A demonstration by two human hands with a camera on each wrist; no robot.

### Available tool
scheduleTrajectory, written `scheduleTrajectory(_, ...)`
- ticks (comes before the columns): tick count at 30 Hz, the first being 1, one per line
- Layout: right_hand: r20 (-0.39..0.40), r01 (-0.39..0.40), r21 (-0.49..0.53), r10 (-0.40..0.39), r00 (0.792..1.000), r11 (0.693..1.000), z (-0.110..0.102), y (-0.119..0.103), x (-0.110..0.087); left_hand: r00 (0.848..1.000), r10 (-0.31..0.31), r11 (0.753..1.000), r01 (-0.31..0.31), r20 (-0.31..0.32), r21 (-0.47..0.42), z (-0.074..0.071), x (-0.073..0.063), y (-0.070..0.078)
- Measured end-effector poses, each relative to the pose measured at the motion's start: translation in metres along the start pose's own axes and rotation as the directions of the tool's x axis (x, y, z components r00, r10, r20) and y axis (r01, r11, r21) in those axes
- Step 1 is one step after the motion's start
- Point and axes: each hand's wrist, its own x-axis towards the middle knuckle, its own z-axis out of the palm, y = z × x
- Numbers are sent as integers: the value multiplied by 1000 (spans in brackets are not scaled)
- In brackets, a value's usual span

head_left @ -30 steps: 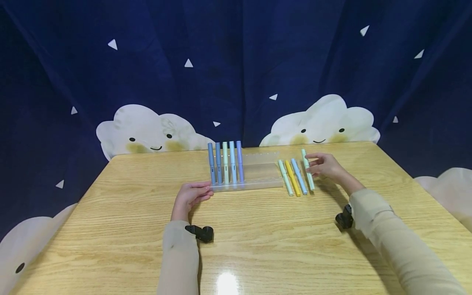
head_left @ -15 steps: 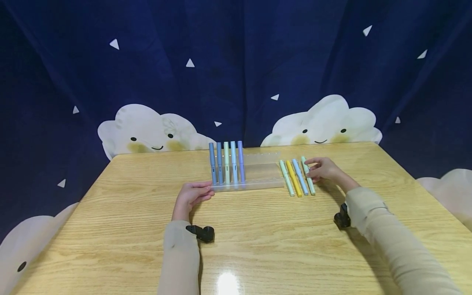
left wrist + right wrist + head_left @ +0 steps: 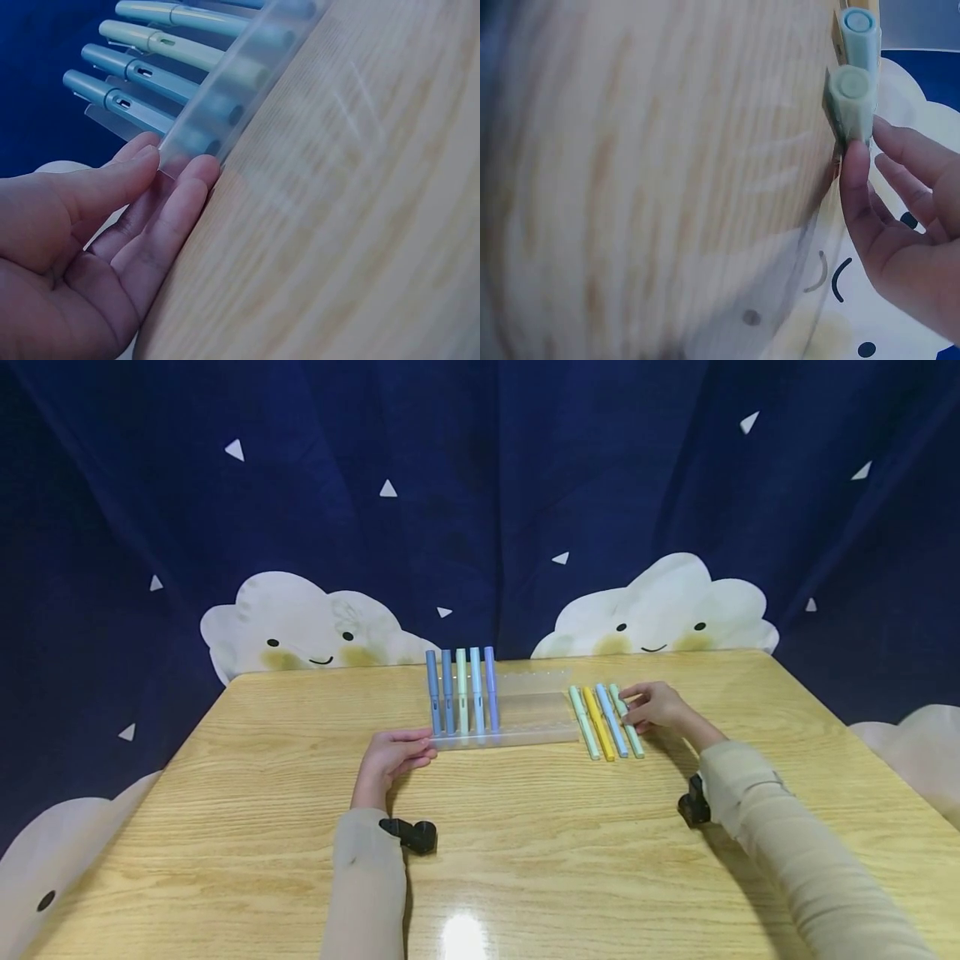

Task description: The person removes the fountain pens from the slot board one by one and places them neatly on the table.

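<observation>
My left hand (image 3: pixel 392 753) pinches the front left corner of a clear plastic pen rack (image 3: pixel 532 712), thumb above and fingers beneath. Several capped pens stand side by side in its left part: two dark blue, a pale green pen (image 3: pixel 461 681), a light blue one and a violet pen (image 3: pixel 491 685). Right of the rack, my right hand (image 3: pixel 654 705) holds a mint green pen (image 3: pixel 853 94) between thumb and fingers at the table. Beside that pen lie a light blue pen (image 3: pixel 612 722), a yellow pen (image 3: pixel 599 722) and another green pen (image 3: pixel 584 722), roughly parallel.
The wooden table (image 3: pixel 525 835) stretches toward me, with a bright reflection near its front. Behind it hangs a dark blue curtain (image 3: pixel 480 510) with white clouds and triangles. A black wrist camera sits on each sleeve.
My right hand has lowered the mint green pen and drawn it toward me and leftward, close alongside the light blue pen. The left hand stays at the rack's corner.
</observation>
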Motion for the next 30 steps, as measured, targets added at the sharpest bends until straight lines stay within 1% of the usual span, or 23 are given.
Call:
scheduleTrajectory(8, -12, 0, -2, 0, 1000, 1000, 0, -1, -1, 1000, 8, 1000, -8, -12, 8, 1, -1, 1)
scheduleTrajectory(13, -21, -12, 3, 12, 1000, 1000, 0, -3, -4, 1000, 12, 1000, -12, -5, 7, 1, 0, 1)
scheduleTrajectory(17, -50, -19, 5, 19, 999, 1000, 0, -8, -6, 1000, 11, 1000, -11, -11, 4, 2, 0, 1)
scheduleTrajectory(20, -90, -16, -23, 14, 996, 1000, 0, -14, -7, 1000, 8, 1000, -8, -18, 7, 2, 0, 0)
scheduleTrajectory(24, -130, -3, -39, -2, 991, 999, 0, -22, -7, 1000, 13, 1000, -13, -9, 10, 2, 1, -1)
scheduleTrajectory(30, -169, 36, 56, -26, 985, 998, 2, -31, -7, 1000, 16, 1000, -16, 2, 4, 1, 2, 0)
